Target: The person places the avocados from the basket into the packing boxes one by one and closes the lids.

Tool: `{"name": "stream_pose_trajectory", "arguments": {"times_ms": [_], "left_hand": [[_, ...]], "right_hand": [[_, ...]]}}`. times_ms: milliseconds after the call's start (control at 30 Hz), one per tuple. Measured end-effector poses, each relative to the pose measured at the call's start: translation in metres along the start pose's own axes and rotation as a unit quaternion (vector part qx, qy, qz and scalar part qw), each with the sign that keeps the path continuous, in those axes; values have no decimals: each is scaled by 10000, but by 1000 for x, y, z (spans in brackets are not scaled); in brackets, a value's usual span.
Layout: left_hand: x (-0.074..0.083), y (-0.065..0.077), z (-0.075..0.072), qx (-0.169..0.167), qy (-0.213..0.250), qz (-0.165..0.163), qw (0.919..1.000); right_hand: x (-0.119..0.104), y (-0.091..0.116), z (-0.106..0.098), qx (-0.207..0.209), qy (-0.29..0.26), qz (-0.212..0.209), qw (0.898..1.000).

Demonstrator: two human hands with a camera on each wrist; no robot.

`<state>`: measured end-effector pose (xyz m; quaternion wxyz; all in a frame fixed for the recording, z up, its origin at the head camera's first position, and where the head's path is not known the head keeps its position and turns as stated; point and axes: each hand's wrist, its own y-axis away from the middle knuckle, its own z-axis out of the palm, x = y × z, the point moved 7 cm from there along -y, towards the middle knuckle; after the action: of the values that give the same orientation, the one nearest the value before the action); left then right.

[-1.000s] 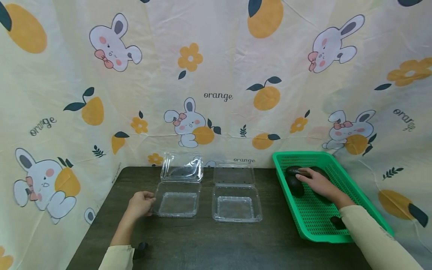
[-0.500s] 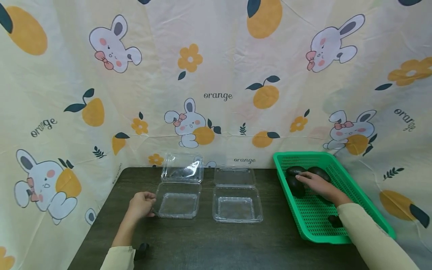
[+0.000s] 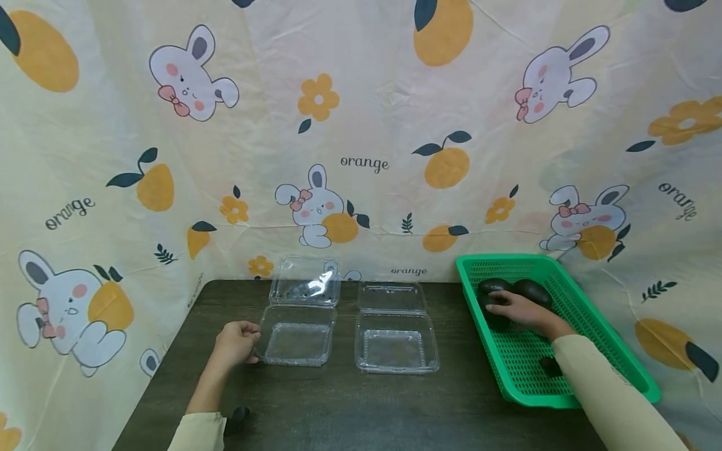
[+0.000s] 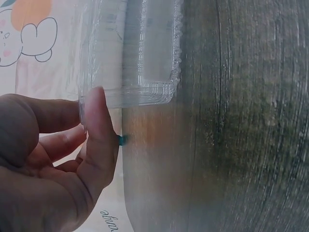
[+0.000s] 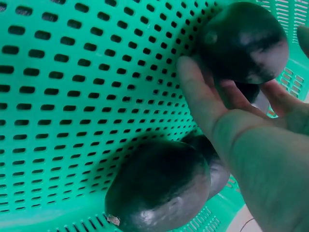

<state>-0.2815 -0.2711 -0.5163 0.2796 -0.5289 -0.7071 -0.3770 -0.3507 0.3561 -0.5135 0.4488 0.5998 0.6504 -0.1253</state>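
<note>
Fingers (image 4: 102, 128) of the left hand (image 3: 234, 342), at ten o'clock with straight ahead as twelve, pinch a clear box (image 3: 299, 343) by its left rim; thin plastic, I'd guess light, easily dented. A second clear box (image 3: 393, 347) gapes just past twelve. At two, in the green basket (image 3: 516, 363), the right hand (image 3: 521, 311) cups a dark fruit (image 5: 246, 41): probably weighty, best gripped round its middle.

In the head view, the left hand (image 3: 237, 342) is held at 8 o'clock, thumb (image 4: 100, 116) and fingers (image 4: 55, 116) pinched; the right hand (image 3: 523, 311) is held at 4 o'clock, fingers (image 5: 198, 89) spread, partly hidden.
</note>
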Motion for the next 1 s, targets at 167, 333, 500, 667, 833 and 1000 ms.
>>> {"name": "stream_pose_trajectory", "arguments": {"times_ms": [167, 333, 500, 667, 833, 1000], "left_hand": [[0, 1, -1, 3, 14, 19, 10000], [0, 2, -1, 15, 37, 31, 10000], [1, 1, 0, 17, 58, 48, 10000], [1, -2, 3, -41, 158, 70, 9998], [0, -1, 2, -24, 172, -3, 9998], [-2, 0, 1, 36, 161, -29, 9999]], "right_hand": [[-1, -2, 2, 21, 92, -163, 9998], [1, -5, 3, 113, 226, -285, 9993], [3, -7, 4, 177, 199, -308, 9992], [5, -5, 2, 303, 174, -251, 9991], [3, -4, 2, 437, 79, -240, 9987], [2, -4, 1, 513, 129, -212, 9984]]}}
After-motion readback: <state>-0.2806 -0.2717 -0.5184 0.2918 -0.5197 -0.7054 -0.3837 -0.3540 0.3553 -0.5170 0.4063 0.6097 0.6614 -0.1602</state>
